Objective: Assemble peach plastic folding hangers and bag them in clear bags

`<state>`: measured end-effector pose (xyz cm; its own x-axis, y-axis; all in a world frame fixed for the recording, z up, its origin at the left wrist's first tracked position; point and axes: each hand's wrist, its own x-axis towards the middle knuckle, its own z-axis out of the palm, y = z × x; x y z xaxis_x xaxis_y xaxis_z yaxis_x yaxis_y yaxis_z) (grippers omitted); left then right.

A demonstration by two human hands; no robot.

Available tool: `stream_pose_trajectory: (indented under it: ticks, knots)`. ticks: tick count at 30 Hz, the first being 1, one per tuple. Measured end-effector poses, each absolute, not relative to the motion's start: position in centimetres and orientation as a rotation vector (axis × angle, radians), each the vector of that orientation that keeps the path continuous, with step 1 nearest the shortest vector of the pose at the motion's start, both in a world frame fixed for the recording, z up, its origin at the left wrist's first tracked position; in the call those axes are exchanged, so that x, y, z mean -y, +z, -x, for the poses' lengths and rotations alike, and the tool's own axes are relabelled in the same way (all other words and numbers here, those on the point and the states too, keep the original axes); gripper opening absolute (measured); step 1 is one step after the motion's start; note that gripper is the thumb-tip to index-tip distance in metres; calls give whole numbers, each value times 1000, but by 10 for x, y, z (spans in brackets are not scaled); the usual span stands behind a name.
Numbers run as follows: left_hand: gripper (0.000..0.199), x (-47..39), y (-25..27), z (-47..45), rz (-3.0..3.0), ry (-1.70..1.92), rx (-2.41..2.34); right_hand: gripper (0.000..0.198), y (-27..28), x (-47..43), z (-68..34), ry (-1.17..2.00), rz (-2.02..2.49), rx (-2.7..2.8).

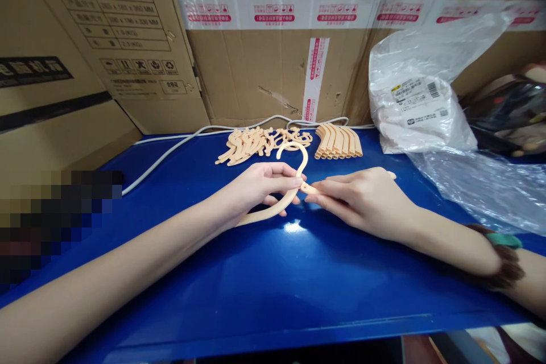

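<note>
Over the middle of the blue table, my left hand (258, 182) is closed on a cream plastic hanger hook (304, 154), thumb and fingers pinching its lower end. A curved hanger arm (268, 215) in the same cream plastic runs from that joint down and left beneath this hand. My right hand (371, 199) grips a second hanger arm (311, 189), mostly hidden by the fingers. Its holed tip meets or nearly meets the hook's base; I cannot tell whether they are joined. Behind the hands lie a loose pile of cream hanger pieces (245, 145) and a neat stack of curved arms (339, 142).
A tall cardboard box (273, 68) stands along the table's back, with another printed box (115, 45) at left. A white cable (170, 153) crosses the back left. At right sit a clear plastic bag (418, 108) and crumpled film (490, 187) on the blue table (256, 290).
</note>
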<state>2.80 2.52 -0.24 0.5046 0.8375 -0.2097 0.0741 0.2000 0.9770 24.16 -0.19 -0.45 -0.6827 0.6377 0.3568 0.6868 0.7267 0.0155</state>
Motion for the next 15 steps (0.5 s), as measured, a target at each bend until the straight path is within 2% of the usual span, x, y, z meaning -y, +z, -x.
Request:
stream_pose_trajectory:
  ticks: [15]
  knots:
    - [6, -16, 0, -34, -1220, 703, -1070, 49, -6, 3, -239, -248, 1168, 2597]
